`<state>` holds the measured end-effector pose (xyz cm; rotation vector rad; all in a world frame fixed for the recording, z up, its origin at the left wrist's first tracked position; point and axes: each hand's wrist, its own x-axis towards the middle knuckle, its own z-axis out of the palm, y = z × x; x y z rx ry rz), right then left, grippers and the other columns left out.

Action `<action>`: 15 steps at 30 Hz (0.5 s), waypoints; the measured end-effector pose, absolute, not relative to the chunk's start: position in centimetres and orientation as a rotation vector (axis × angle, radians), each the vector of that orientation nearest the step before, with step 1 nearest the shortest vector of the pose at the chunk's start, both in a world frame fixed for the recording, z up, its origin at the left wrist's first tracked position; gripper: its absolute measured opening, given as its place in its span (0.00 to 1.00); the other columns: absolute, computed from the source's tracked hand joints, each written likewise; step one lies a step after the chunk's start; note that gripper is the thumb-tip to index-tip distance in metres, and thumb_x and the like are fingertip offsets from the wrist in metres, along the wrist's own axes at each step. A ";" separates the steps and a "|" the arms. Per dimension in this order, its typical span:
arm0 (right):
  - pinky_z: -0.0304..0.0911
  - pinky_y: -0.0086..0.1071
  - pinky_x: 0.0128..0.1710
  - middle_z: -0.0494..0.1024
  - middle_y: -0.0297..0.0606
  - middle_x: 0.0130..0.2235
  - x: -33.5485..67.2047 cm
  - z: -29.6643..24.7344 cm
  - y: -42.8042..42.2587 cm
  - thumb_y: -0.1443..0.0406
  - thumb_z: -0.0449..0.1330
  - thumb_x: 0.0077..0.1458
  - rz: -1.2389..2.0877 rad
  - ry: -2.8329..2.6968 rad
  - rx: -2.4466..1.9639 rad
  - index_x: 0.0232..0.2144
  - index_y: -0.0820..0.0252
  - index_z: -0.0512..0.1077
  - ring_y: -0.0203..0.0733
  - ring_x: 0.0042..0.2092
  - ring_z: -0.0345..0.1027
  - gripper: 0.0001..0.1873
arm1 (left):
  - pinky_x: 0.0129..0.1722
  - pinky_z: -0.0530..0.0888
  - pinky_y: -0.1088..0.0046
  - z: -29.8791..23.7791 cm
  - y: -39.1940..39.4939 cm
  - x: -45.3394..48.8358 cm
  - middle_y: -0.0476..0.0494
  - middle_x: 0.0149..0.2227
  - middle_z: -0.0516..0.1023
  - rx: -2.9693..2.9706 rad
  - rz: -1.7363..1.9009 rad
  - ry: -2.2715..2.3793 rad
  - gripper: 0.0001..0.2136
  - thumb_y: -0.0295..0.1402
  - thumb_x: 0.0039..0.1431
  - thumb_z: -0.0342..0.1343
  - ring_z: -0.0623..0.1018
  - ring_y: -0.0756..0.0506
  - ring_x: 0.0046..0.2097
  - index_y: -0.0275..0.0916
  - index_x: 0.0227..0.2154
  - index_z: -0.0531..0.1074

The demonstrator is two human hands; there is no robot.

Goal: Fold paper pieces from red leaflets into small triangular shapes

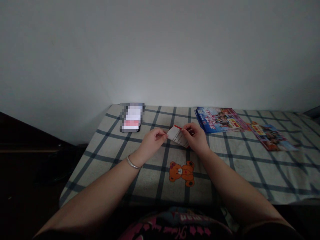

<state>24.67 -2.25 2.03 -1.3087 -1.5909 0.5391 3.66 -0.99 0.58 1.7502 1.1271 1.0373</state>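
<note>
Between my two hands is a small piece of white paper (177, 135) with printed lines and a red edge, held tilted above the tablecloth. My left hand (153, 141), with a silver bracelet at the wrist, pinches its left corner between thumb and fingers. On the other side, my right hand (196, 138) grips the paper's right edge, with the fingers curled partly behind it. Whether the paper is folded, I cannot tell. An orange bear picture (181, 173) shows on the cloth below the hands.
A checked tablecloth (110, 160) covers the table, which meets a pale wall (160, 53). At the back left lies a phone (132, 117) with a lit, blurred screen. Colourful printed flyers (220, 119) are stacked at the back right, with another flyer (272, 136) beside them.
</note>
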 end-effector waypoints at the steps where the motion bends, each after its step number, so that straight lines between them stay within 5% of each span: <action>1: 0.63 0.32 0.31 0.73 0.35 0.30 24.7 2.1 -2.3 0.61 0.58 0.55 0.529 -1.591 -1.309 0.28 0.56 0.70 0.38 0.30 0.66 0.07 | 0.33 0.71 0.71 0.7 -1.0 3.7 0.48 0.30 0.76 1.750 1.039 1.144 0.07 0.37 0.58 0.56 0.75 0.47 0.32 0.39 0.29 0.71; 10: 0.63 0.32 0.31 0.72 0.35 0.30 25.1 1.5 -2.0 0.61 0.59 0.55 0.599 -1.634 -1.281 0.28 0.56 0.71 0.39 0.31 0.66 0.06 | 0.29 0.71 0.72 0.4 -1.4 3.7 0.49 0.27 0.75 1.728 0.985 1.157 0.09 0.39 0.57 0.58 0.73 0.48 0.28 0.39 0.27 0.71; 15: 0.62 0.32 0.33 0.73 0.35 0.30 24.8 2.0 -2.1 0.64 0.60 0.55 0.647 -1.800 -1.223 0.27 0.56 0.72 0.39 0.33 0.67 0.05 | 0.35 0.74 0.71 0.4 -1.5 3.7 0.46 0.35 0.78 1.689 1.108 1.072 0.07 0.38 0.60 0.57 0.77 0.47 0.36 0.39 0.36 0.73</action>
